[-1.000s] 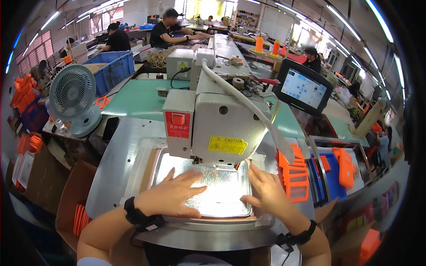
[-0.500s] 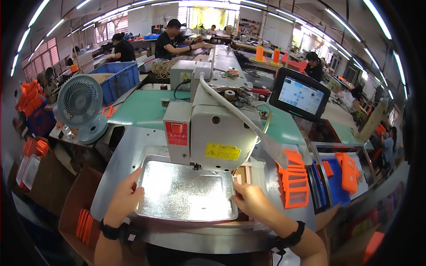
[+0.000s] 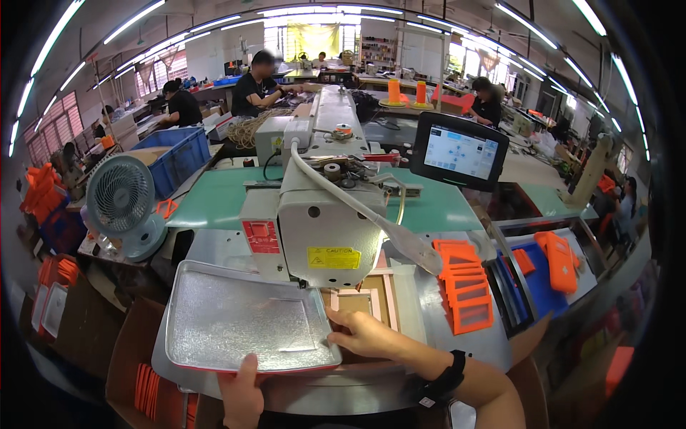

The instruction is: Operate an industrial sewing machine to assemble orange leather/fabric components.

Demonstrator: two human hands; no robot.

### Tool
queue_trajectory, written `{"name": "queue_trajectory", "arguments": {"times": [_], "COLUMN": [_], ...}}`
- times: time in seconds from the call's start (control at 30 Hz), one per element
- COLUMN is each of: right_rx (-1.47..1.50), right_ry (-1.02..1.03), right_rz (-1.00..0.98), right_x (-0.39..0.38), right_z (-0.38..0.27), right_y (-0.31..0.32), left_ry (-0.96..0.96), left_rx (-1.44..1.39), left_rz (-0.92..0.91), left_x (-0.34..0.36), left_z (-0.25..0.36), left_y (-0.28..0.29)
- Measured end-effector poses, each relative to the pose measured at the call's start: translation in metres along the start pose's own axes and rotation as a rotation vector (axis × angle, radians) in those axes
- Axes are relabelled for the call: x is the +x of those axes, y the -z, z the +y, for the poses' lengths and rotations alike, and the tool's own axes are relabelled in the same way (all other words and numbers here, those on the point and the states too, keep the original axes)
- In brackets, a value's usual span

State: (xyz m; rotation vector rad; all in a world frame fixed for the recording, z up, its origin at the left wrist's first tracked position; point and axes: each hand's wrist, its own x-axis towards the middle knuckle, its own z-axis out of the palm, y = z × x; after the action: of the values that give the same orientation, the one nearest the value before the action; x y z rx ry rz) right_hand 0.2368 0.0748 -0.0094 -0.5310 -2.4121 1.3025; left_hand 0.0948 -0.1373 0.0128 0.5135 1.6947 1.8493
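A shallow silver tray [image 3: 246, 314] with rounded corners and a reddish underside edge lies tilted in front of the sewing machine head [image 3: 325, 232]. My left hand [image 3: 241, 393] grips its near edge, thumb on top and fingers hidden beneath. At the tray's right edge, my right hand [image 3: 364, 336] holds the rim between thumb and fingers. Beside that hand a brown template with pale pink strips [image 3: 357, 302] shows on the machine bed, partly covered by the tray.
Orange mesh-windowed pieces [image 3: 468, 293] lie fanned at the right, near a blue tray [image 3: 532, 282]. A touch screen [image 3: 457, 151] stands behind them. To the left are a fan [image 3: 121, 193], a blue crate [image 3: 179, 157] and a cardboard box [image 3: 132, 343]. Other people sit farther back.
The silver tray has moved left and turned, uncovering more of the template. My left hand has shifted from its left side to the near edge; my right hand has followed leftward.
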Motion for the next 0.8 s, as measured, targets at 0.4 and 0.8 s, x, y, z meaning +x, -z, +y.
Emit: {"name": "queue_trajectory", "arguments": {"times": [0.4,0.8], "right_rx": [-0.076,0.452], "right_ry": [0.181,-0.110], "right_rz": [-0.096,0.394], "right_x": [-0.022,-0.001], "right_z": [-0.026,0.018], "right_y": [0.019,0.044], "left_ry": [0.053,-0.206], "left_rx": [-1.048,-0.947], "left_rz": [0.178,-0.171], "left_x": [0.001,0.066], "left_z": [-0.010,-0.009], "left_y": [0.138,0.076]}}
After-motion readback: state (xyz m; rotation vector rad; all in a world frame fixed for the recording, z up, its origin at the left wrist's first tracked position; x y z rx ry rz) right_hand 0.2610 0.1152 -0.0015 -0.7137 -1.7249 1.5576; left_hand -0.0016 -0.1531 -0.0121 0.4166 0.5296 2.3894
